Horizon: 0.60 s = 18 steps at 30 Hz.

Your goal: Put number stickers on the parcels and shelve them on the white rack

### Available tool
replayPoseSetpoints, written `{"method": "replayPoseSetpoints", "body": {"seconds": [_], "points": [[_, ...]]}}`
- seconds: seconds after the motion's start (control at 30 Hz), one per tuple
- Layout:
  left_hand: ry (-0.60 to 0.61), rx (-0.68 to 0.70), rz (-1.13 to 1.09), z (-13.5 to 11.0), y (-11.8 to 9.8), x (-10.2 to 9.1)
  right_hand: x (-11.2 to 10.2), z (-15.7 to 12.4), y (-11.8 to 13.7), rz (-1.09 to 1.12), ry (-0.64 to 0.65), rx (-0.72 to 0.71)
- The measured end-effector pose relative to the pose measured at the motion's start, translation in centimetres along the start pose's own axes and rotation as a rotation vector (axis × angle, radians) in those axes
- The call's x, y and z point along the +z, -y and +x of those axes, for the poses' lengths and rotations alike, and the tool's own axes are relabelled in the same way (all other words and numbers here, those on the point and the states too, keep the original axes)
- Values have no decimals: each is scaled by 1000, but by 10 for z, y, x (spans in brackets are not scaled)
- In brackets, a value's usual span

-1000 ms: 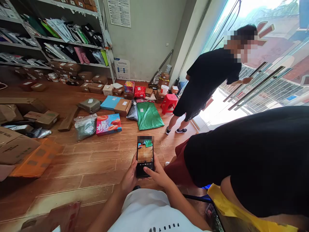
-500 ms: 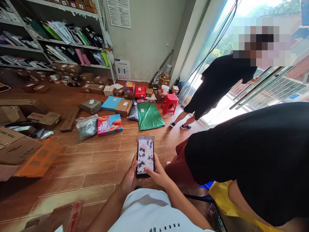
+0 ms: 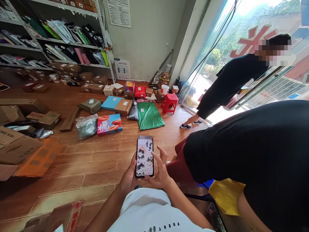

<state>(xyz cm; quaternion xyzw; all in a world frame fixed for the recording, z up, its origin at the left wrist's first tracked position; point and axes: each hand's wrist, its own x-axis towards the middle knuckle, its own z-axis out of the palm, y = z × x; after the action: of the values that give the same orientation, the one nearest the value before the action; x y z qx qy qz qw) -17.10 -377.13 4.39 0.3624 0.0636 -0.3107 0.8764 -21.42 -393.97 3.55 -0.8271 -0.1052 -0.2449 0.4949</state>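
Currently left hand [image 3: 129, 178] is clamped on the smartphone [image 3: 145, 157] edge, right hand [image 3: 160, 172] open beside it, fingers spread. Risk: one-handed grip; a bump from the person [image 3: 241, 145] close on the right could drop it onto the floor [image 3: 96, 161].

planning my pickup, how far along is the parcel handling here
Looks done: shelves hold rows of packets. In hand: left hand grips the phone, its screen showing pictures, right hand open beside it. Left: parcels lie loose across the floor, among them a green bag and pink box.
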Motion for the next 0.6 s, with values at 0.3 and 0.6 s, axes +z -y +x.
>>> {"method": "replayPoseSetpoints", "body": {"seconds": [0.3, 0.6], "points": [[36, -86, 151, -5, -5, -1, 20, 21, -16, 520, -56, 606], [43, -75, 141, -1, -1, -2, 27, 7, -2, 744, 29, 711]]}}
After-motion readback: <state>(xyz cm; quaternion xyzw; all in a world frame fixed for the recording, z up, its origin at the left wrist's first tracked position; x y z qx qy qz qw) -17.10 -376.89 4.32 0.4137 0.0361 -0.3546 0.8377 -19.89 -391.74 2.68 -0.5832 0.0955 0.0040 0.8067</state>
